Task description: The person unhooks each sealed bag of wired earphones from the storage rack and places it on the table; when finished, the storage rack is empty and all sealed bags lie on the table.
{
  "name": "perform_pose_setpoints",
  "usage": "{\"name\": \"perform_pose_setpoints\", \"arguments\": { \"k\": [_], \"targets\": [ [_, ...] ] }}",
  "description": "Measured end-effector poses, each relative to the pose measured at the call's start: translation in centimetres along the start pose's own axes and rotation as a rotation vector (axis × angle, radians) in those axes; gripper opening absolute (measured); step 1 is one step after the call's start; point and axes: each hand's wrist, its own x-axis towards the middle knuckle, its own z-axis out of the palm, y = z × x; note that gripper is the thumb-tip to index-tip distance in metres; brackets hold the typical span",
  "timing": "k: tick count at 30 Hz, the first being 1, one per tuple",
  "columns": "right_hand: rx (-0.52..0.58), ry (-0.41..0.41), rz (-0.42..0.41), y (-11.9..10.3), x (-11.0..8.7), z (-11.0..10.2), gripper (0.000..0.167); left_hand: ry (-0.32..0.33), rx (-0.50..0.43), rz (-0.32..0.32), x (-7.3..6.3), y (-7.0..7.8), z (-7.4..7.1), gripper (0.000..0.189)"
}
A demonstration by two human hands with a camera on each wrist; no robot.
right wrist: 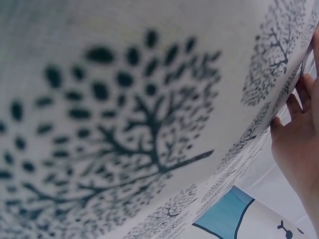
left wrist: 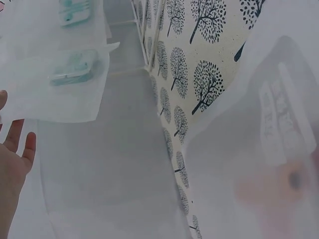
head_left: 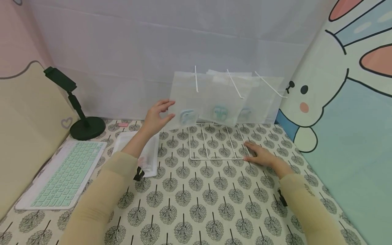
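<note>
A white wire rack stands on the patterned cloth, its upper prongs carrying several frosted bags. Through the leftmost bag a small pale blue item shows; the middle bag holds a green-blue one. My left hand is at the left edge of the leftmost bag, thumb and fingers apart. Whether it touches the bag is unclear. In the left wrist view, that hand is partly cut off beside the bags. My right hand rests at the rack base's front right corner, thumb and fingers spread apart.
A flat whitish package lies under my left forearm. To the left are a keyboard with mint keys and a black stand. A small pink piece lies near the back edge. Printed fabric walls enclose the table.
</note>
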Motion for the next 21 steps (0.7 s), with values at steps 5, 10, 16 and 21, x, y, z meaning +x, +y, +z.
{"name": "perform_pose_setpoints", "arguments": {
  "k": [5, 10, 16, 21],
  "targets": [
    [0.012, -0.010, 0.015, -0.1, 0.0, -0.1, 0.086, 0.052, 0.008, 0.107, -0.4, 0.5, -0.3, 0.048],
    [0.012, -0.008, 0.014, -0.3, -0.1, -0.1, 0.086, 0.075, 0.015, 0.150, -0.9, 1.2, -0.9, 0.049],
    [0.018, 0.005, -0.005, -0.4, -0.2, -0.1, 0.084, 0.094, 0.075, 0.216, -1.4, 2.0, -1.6, 0.051],
    [0.017, 0.009, -0.009, -0.3, -0.2, -0.1, 0.084, 0.098, 0.101, 0.227, -1.9, 2.8, -2.2, 0.055]
  ]
}}
